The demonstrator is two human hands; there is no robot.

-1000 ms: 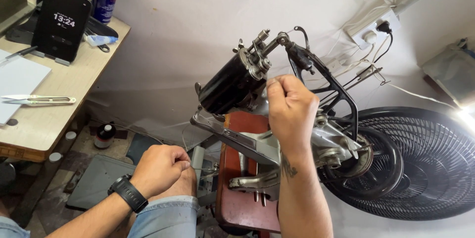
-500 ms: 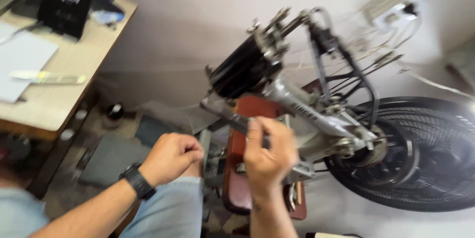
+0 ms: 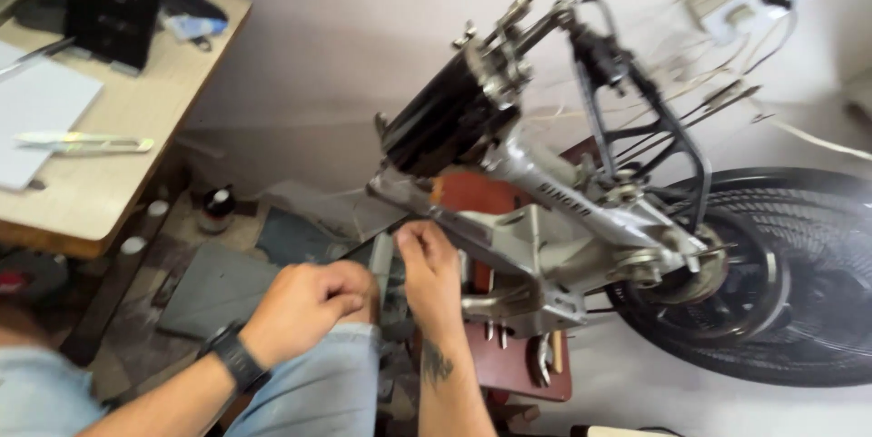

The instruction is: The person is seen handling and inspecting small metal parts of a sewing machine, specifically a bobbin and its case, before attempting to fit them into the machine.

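The right hand [image 3: 431, 278] has come down from the top of the sewing machine [image 3: 527, 210] to its low front edge, maybe pinching a small part there. The left hand [image 3: 304, 310], clenched, rests on the knee [image 3: 318, 373] beside the machine.

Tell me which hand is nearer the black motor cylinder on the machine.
Right. The right hand is at the machine's silver frame, just below the black motor cylinder. The left hand rests on the knee, lower and farther left.
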